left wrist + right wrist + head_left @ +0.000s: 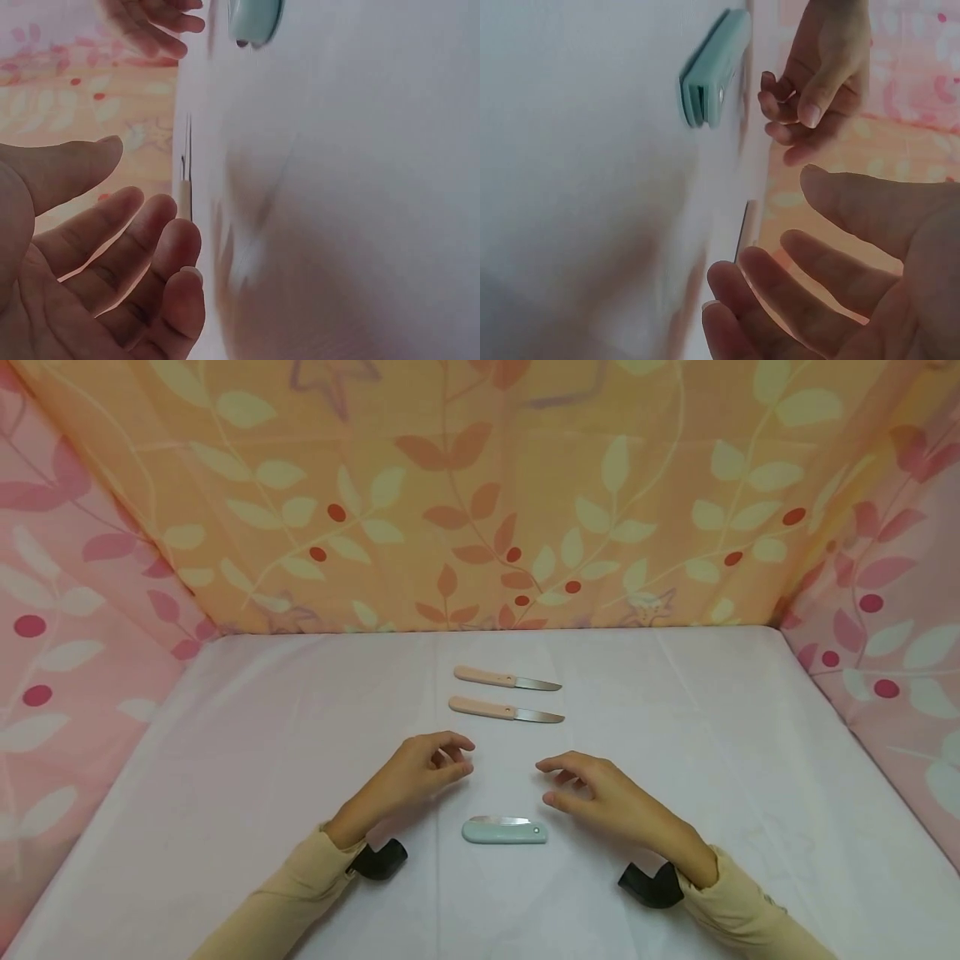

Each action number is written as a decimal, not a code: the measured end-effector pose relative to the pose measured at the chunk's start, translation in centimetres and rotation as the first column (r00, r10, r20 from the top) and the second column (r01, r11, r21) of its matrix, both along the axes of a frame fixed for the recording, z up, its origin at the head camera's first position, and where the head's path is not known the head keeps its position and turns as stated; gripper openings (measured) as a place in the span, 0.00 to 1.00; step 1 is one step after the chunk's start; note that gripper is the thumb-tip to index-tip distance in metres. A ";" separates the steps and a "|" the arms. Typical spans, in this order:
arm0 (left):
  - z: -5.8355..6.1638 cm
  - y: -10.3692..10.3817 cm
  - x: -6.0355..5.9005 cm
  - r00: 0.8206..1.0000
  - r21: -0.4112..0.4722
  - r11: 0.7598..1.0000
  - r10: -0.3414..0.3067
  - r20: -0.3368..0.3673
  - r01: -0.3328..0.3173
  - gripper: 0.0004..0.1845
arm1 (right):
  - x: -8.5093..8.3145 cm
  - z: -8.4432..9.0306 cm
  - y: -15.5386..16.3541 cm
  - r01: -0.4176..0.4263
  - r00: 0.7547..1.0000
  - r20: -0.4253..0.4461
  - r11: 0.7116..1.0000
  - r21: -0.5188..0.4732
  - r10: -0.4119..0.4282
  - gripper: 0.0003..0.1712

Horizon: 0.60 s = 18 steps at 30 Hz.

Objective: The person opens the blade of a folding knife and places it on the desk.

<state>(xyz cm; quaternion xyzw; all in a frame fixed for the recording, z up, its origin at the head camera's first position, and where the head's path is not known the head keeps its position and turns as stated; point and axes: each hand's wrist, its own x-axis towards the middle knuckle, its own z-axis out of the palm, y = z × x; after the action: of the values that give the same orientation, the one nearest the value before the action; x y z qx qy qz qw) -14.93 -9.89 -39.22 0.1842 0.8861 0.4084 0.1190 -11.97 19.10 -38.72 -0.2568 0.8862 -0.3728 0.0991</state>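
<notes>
Near the front edge of the table, midway between its side edges, lies a folded knife with a pale green handle, its blade tucked into the slot so that only the steel spine shows along the far side. Both hands hover just beyond it, toward the back edge: the left hand to its left, the right hand to its right. Neither touches it. Each hand's fingers are loosely curled and spread, holding nothing, thumbs apart from the fingers; the wrist views show open palms over the cloth.

Judging by its look, the folded knife should be light, rigid and smooth, so somewhat slippery on the white cloth, which may wrinkle under a push. The safest hold seems to be across the handle's two flat sides, near the middle, with fingertips kept off the spine and the slot. The pivot rivet sits at its right end; the blade tip is likely at the left end, though I cannot tell for sure.

Farther back, toward the middle of the table, two open knives with peach handles lie parallel, handles left and blades right: the near knife and the far knife, close together but apart. Their bare blades look sharp; the handles are the place to grip.

No containers are in view. Patterned fabric walls stand along the back and side edges.
</notes>
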 end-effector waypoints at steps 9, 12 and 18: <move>0.0 -0.1 1.5 0.994 -0.018 0.994 -0.110 -0.010 0.110 0.15 | 1.1 -0.1 -0.7 -0.077 0.997 0.012 0.997 0.004 0.077 0.22; -0.2 -0.1 2.0 0.990 -0.026 0.989 -0.144 0.008 0.144 0.16 | 1.3 -0.3 -1.0 -0.107 0.994 0.023 0.994 0.003 0.107 0.22; -0.4 -0.2 2.4 0.982 -0.052 0.983 -0.173 0.072 0.177 0.16 | 1.4 -0.9 -1.5 -0.142 0.987 0.074 0.990 -0.019 0.143 0.23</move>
<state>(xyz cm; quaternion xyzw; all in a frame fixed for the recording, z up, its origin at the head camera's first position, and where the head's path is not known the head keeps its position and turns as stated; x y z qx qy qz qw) -12.51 -10.14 -39.59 0.2439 0.8735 0.3764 0.1895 -10.60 17.63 -39.60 -0.3060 0.8586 -0.3803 0.1569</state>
